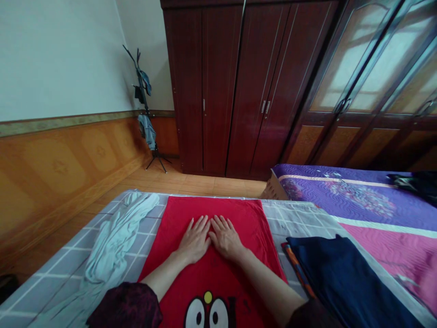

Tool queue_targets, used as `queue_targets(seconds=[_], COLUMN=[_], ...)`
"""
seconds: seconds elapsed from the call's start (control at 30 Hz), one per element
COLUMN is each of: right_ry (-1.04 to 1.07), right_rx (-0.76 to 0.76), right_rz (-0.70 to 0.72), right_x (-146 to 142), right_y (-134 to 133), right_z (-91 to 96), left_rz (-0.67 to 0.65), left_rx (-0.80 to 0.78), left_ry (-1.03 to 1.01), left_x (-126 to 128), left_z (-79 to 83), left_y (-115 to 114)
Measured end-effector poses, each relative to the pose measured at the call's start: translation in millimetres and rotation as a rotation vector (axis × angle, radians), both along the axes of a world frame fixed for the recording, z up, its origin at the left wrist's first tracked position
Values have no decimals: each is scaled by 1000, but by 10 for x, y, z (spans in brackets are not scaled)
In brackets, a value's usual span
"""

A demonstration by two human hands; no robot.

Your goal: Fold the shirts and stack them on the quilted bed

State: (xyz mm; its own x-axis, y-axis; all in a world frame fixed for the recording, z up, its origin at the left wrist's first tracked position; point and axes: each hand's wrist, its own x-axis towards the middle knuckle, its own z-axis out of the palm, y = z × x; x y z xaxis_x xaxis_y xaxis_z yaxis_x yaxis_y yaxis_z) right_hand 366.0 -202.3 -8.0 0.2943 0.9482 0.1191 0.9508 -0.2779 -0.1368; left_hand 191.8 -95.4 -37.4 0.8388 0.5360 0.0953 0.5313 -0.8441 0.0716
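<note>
A red shirt (211, 269) with a cartoon-eyes print near my body lies spread flat on the grey checked bed sheet (297, 218). My left hand (195, 240) and my right hand (224, 237) rest side by side on the middle of the shirt. Both lie palm down with fingers stretched out toward the far hem. Neither hand holds anything.
A crumpled pale blue garment (116, 241) lies left of the shirt. A folded dark navy garment (341, 278) sits at the right over a striped cloth. A purple and pink quilt (368, 205) covers the right bed. Beyond stand a dark wooden wardrobe (235, 91) and a coat stand (145, 105).
</note>
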Motion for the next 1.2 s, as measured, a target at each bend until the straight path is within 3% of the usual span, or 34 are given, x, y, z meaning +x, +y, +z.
queue_targets(seconds=[0.07, 0.17, 0.23, 0.3, 0.33, 0.4, 0.43, 0.47, 0.5, 0.57, 0.63, 0.67, 0.73, 0.8, 0.83, 0.87, 0.9, 1.0, 1.07, 1.13, 1.2], right_ry=[9, -1, -13, -18, -15, 7, 18, 16, 4, -30, -44, -46, -20, 58, 83, 89, 79, -28, -81, -57, 3], right_rx=[-17, -7, 7, 14, 12, -12, -6, -9, -13, -10, -2, 3, 16, 17, 10, -3, -13, -2, 22, 37, 29], right_rz=[8, -230, -321, -273, -193, 49, 219, 256, 168, -138, -274, -286, -168, 183, 335, 371, 301, -168, -279, -67, 303], right_x=[43, 404, 435, 160, -41, -377, -446, -430, -343, -83, 35, -22, -331, -677, -774, -795, -747, -469, -483, -716, -961], right_y=[-132, -408, -531, -582, -598, -655, -708, -778, -861, -1030, -1149, -1180, -1212, -1260, -1306, -1368, -1440, -1643, -1716, -1771, -1883], right_z=[-14, 89, 146, 127, 90, -7, -49, -77, -88, -69, -31, -20, -22, -48, -64, -77, -87, -95, -91, -95, -122], left_rz=[106, 403, 477, 363, 227, -36, -95, -92, -18, 204, 348, 333, 132, -125, -191, -202, -141, 142, 195, 49, -159], left_rx=[2, 15, 40, 91, 107, 73, 53, 45, 49, 62, 89, 93, 97, 91, 97, 110, 132, 182, 188, 150, 82], left_ry=[32, 90, 88, 33, -12, -52, -48, -29, -12, 33, 64, 66, 28, -1, -9, -10, -18, -48, -63, -72, -44], left_x=[-227, -699, -831, -762, -695, -630, -672, -768, -907, -1214, -1393, -1402, -1305, -1219, -1239, -1310, -1422, -1776, -1819, -1707, -1614], left_z=[-29, 67, 147, 172, 155, 77, 28, -18, -54, -84, -54, -27, 18, 19, 0, -28, -60, -117, -86, -16, 47], left_y=[59, 302, 256, -33, -225, -550, -635, -654, -617, -472, -432, -498, -775, -1077, -1172, -1211, -1200, -1080, -1166, -1424, -1698])
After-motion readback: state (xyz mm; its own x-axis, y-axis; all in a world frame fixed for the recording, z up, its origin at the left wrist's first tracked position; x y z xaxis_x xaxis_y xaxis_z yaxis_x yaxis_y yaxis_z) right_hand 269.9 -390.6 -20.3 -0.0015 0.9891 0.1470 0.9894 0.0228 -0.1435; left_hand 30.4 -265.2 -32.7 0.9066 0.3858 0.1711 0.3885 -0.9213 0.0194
